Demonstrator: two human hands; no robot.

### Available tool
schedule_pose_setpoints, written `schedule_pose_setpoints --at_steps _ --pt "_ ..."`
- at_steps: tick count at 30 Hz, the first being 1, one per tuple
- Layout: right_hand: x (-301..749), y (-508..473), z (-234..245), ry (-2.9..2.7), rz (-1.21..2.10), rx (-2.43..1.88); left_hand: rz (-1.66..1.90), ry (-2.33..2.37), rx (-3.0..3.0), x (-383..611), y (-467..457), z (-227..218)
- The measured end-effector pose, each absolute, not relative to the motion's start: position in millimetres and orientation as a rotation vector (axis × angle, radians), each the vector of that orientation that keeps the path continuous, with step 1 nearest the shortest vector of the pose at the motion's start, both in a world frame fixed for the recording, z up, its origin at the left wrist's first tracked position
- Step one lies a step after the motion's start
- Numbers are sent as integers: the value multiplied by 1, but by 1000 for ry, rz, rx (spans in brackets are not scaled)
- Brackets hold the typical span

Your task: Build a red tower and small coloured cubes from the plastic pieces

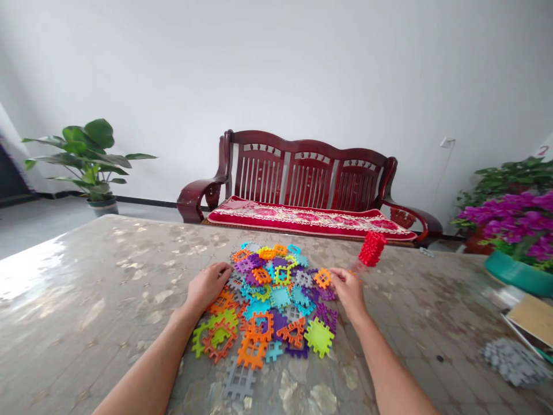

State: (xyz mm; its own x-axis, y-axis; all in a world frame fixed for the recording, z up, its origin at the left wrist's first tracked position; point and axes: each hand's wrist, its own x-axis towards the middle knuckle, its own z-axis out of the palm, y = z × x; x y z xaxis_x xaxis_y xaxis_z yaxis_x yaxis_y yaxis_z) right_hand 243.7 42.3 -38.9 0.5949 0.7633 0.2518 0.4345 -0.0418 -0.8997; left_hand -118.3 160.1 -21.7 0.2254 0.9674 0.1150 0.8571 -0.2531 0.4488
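Note:
A loose heap of notched interlocking plastic tiles in several colours lies on the table. My right hand (349, 293) is at the heap's right side, with thumb and fingers closed on the edge of an orange windowed tile (322, 278). At the left side, my left hand (209, 286) rests against the heap with bent fingers held together. Its fingertips are by a grey tile (236, 281), and whatever they grip is hidden. Nearer to me lie a lime green square tile (319, 337), an orange triangular frame tile (292, 332) and a grey window tile (240, 378).
A stack of red tiles (372, 249) stands beyond my right hand. Grey tiles (515, 361) are piled at the right, near a teal flower pot (521, 274). A patterned cover lies over the table (108, 323). Behind it is a wooden bench (309, 178).

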Motion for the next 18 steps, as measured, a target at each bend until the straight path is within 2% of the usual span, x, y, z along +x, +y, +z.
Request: schedule_pose_setpoints --at_steps 10,18 --pt "229 38 -38 -1455 7 -2060 539 1676 2211 -120 165 -27" --pt "224 36 -38 -1366 -62 -2138 534 1710 2193 -120 165 -26"
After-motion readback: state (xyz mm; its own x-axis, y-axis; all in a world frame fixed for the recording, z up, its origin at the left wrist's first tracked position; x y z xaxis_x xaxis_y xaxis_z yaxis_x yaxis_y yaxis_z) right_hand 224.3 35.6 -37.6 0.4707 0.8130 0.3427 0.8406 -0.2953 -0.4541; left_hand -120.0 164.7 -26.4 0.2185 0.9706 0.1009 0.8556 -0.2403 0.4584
